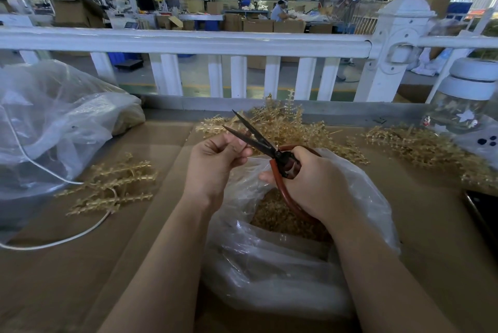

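Observation:
My right hand [315, 184] grips the red handles of a pair of scissors [258, 141], whose dark blades stand apart and point up and to the left. My left hand [215, 162] is curled, its fingertips pinching something small right at the lower blade; what it holds is too small to tell. Both hands hover over an open clear plastic bag [269, 265] with small golden cut pieces [272, 214] inside. A heap of golden plastic sprigs [285, 122] lies just behind the hands.
More golden sprigs lie at the left [116, 187] and right [420, 146] on the cardboard-covered table [134, 265]. A large plastic bag [54, 122] and a white cord [54, 243] are at left, a glass jar [466, 106] at right, and a white railing [188, 41] behind.

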The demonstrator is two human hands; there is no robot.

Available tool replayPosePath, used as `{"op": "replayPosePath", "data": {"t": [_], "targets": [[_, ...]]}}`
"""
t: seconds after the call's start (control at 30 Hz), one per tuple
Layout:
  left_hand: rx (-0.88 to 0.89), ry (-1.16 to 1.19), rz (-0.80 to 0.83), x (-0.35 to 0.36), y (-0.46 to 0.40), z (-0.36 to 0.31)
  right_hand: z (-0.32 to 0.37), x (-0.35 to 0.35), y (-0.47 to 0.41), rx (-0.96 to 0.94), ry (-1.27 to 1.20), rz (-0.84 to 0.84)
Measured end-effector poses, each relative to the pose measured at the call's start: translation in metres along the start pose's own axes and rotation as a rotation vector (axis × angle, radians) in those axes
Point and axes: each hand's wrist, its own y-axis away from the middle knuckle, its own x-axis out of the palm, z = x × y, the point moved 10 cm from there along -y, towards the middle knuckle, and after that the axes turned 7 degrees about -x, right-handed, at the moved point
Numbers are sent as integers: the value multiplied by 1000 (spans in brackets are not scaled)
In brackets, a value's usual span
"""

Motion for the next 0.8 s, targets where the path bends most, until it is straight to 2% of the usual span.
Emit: {"op": "replayPosePath", "data": {"t": [0.3, 0.8], "targets": [[-6, 28, -6, -1, 1, 1, 2, -4, -2, -11, 109, -32], [4, -4, -17, -2, 3, -5, 4, -5, -3, -16, 101, -58]]}}
